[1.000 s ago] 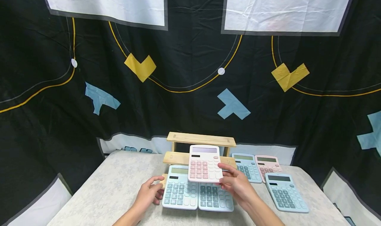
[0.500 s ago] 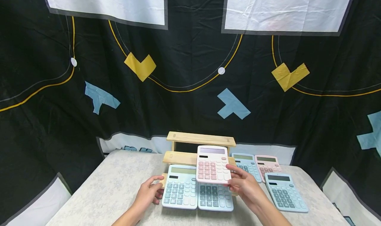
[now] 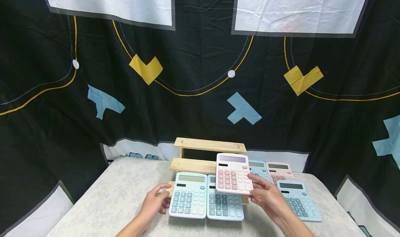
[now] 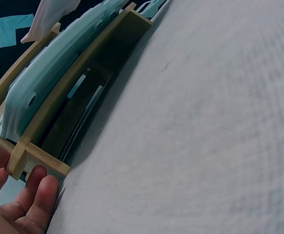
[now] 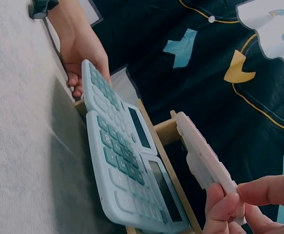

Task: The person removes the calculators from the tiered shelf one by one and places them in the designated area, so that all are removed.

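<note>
My right hand (image 3: 268,197) pinches a pink calculator (image 3: 232,174) by its right edge, thumb on one face and fingers on the other in the right wrist view (image 5: 208,151). It is held up in front of a tiered wooden rack (image 3: 191,166), overlapping the top of the second calculator. Two light blue calculators, a left one (image 3: 187,200) and a right one (image 3: 224,207), lean side by side on the rack's lowest tier. My left hand (image 3: 153,200) grips the rack's left end; the left wrist view shows thumb and fingers about its wooden end piece (image 4: 44,161).
To the right of the rack, a blue calculator (image 3: 257,170), a pink one (image 3: 279,171) and a nearer blue one (image 3: 300,200) lie on the pale table (image 3: 115,192). My right hand partly covers the nearer one. A dark patterned cloth (image 3: 193,122) hangs behind.
My right hand has carried the pink calculator to the right and slightly down, from between the two blue calculators to over the right one. My left hand stays at the rack.
</note>
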A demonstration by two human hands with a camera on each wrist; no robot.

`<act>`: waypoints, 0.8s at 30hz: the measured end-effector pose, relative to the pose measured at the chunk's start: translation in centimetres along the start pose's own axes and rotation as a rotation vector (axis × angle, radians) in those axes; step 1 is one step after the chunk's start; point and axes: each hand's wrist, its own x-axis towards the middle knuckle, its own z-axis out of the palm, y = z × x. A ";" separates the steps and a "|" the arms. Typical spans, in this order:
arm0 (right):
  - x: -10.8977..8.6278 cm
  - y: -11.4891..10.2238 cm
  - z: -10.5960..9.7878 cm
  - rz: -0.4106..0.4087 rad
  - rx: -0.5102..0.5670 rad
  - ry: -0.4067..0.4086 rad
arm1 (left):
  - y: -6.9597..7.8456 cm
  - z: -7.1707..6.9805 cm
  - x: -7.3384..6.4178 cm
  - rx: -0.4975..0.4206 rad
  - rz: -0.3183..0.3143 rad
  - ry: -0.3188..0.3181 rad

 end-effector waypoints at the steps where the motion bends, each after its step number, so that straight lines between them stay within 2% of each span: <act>1: 0.0 0.0 -0.2 0.006 -0.001 0.005 | 0.0 0.0 0.0 0.000 0.000 0.001; 24: -0.8 -0.3 -3.7 0.084 -0.011 0.061 | -0.2 0.0 0.1 0.004 0.005 -0.002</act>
